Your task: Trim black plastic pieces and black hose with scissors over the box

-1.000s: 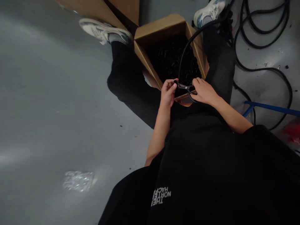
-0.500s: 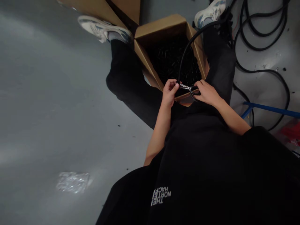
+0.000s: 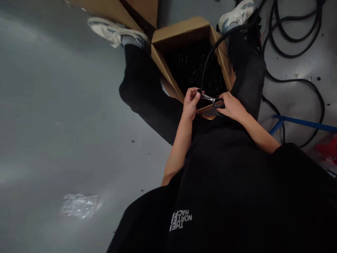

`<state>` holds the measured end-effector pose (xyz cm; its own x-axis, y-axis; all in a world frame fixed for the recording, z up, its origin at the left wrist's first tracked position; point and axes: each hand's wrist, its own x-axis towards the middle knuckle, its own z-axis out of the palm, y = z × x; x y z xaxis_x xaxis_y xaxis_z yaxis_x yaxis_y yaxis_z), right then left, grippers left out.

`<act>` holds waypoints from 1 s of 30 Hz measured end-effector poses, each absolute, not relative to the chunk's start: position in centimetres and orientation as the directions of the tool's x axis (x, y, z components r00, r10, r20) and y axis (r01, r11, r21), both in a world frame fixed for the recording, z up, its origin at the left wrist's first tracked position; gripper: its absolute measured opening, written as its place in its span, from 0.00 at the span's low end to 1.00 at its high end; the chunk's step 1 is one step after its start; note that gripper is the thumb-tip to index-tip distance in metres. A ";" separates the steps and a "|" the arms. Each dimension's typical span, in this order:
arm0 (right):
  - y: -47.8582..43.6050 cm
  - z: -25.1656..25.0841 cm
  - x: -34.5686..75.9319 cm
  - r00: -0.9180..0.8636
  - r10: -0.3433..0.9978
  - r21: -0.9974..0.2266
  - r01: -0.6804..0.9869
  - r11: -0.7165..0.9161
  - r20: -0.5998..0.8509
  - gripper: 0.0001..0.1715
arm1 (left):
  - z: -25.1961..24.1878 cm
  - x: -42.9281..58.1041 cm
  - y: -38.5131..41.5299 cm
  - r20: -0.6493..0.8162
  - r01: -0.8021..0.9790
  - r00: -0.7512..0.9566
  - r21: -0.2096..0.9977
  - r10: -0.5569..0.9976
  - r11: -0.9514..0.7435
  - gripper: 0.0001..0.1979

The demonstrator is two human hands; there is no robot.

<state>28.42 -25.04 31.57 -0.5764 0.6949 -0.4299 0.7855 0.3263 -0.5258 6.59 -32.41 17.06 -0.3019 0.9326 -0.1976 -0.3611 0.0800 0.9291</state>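
My left hand (image 3: 191, 102) is closed, thumb and fingers pinching the end of a long black hose (image 3: 210, 52). The hose arcs up from there and away to the upper right. In my right hand (image 3: 229, 105) is a pair of scissors (image 3: 212, 99) with black handles, its metal blades pointing left to the hose beside my left fingertips. Whether the blades touch the hose I cannot tell. Under both hands stands an open cardboard box (image 3: 181, 30), holding many short black pieces (image 3: 189, 63) that look like cut tubing.
The box stands between my legs, a shoe (image 3: 116, 32) at its left. More cardboard (image 3: 105, 8) leans at the upper left. Coils of hose (image 3: 297, 80) lie on the right floor by a blue metal bar (image 3: 310, 122). A clear plastic bag (image 3: 80, 205) lies lower left.
The scissor handles have shifted a little within my right hand and stand slightly wider. My left hand keeps its place at the hose end.
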 end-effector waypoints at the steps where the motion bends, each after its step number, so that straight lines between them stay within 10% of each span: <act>1: -25.1 31.6 28.4 -0.571 0.698 -0.527 0.788 0.319 -0.432 0.29 | 17.1 6.6 -32.4 -0.198 -0.358 -0.307 0.930 0.931 0.079 0.30; 30: -25.8 33.0 28.9 -0.510 0.739 -0.690 0.718 0.086 -0.439 0.20 | 18.6 6.4 -32.6 -0.109 -0.157 -0.400 0.986 0.910 0.049 0.30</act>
